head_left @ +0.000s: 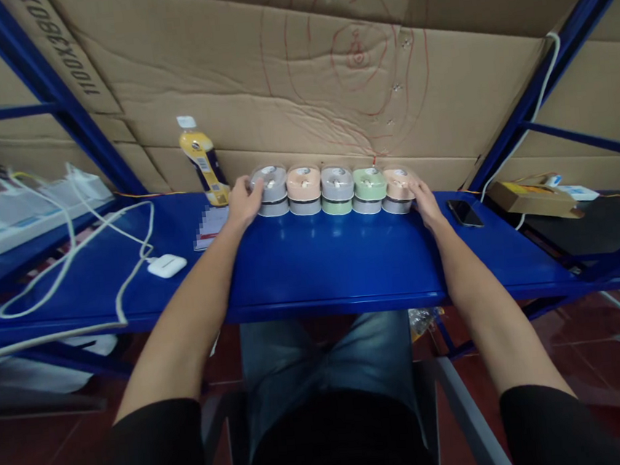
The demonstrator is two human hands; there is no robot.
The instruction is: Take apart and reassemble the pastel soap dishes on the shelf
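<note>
A row of small rounded cases with clear lids, stacked two high, stands along the back of the blue shelf. The upper ones are a grey case (269,184) at the left end, a peach case (304,183), another grey case (337,184), a green case (370,183) and a peach case (398,184) at the right end. My left hand (245,201) curls around the left side of the end grey stack. Against the right side of the end peach stack, my right hand (425,201) has its fingers bent. The cases partly hide the fingertips of both hands.
Left of the row are a yellow drink bottle (204,162), a paper card (209,227) and a white earphone case (167,266) beside loose cables. A phone (464,212) and an open cardboard box (537,198) lie to the right. A cardboard wall (190,68) rises behind.
</note>
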